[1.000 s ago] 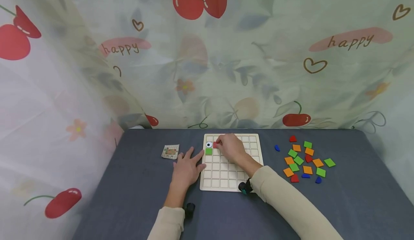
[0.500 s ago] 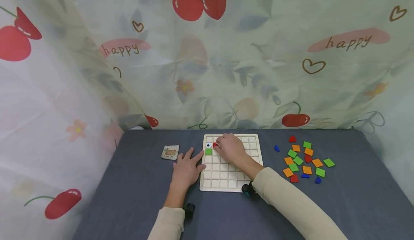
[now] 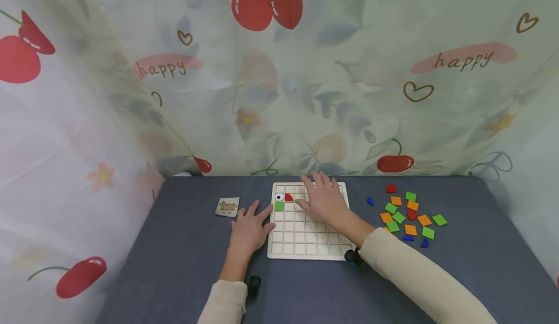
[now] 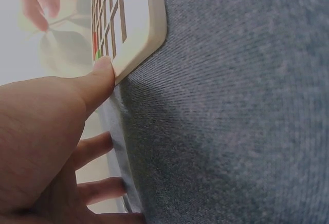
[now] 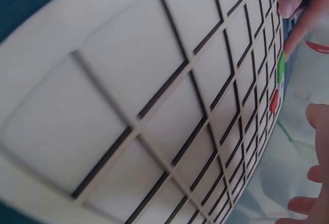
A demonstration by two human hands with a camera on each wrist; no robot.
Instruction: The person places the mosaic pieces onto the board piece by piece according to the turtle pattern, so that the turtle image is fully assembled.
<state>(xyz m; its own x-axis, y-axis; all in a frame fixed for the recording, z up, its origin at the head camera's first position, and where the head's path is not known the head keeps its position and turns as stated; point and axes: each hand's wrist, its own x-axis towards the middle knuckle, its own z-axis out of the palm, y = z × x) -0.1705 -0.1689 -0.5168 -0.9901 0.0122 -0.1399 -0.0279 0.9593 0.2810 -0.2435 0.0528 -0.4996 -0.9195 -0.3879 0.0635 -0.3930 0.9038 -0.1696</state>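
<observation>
A pale wooden grid board (image 3: 305,256) lies on the table. Near its upper left corner sit a white eye tile (image 3: 279,197), a green square tile (image 3: 279,206) just below it, and a red quarter-round tile (image 3: 288,198) to the right of the eye. My right hand (image 3: 325,200) is over the upper part of the board, fingers spread and holding nothing, the thumb a little right of the red tile. With fingers spread, my left hand (image 3: 249,229) rests at the board's left side. In the left wrist view its thumb (image 4: 104,64) touches the board's edge.
A small printed picture card (image 3: 227,207) lies left of the board. To the right are several loose tiles: orange (image 3: 410,230), green (image 3: 439,219), red (image 3: 391,188) and blue (image 3: 370,201). A patterned curtain (image 3: 292,135) hangs behind the table.
My right hand has let go of the red tile, leaving it on the board beside the eye tile. It has moved right and its fingers have spread. The left hand stays put.
</observation>
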